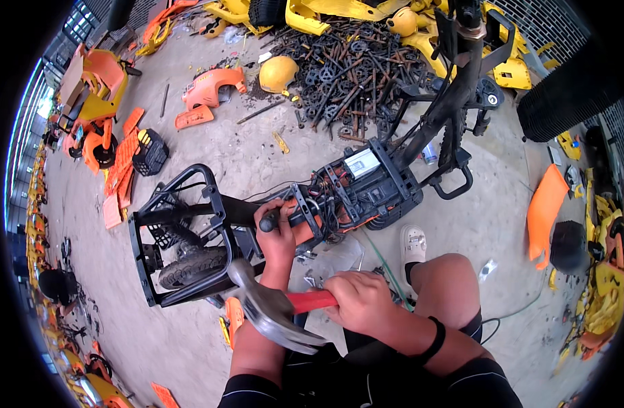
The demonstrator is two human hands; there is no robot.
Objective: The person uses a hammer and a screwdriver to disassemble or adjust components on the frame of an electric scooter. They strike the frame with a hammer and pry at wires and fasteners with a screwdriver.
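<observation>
Striking squarely seems wisest: the left hand (281,236) has its fingers around a dark-handled tool (268,220) at the black vehicle frame (238,211) on the floor (217,146); the right hand (361,299) grips the red-handled hammer (276,309). Knuckles should sit below the tool's end.

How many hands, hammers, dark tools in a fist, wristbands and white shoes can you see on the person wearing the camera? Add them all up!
Hands: 2, left hand and right hand
Red-handled hammer: 1
Dark tool: 1
Black wristband: 1
White shoe: 1
Total: 6
</observation>
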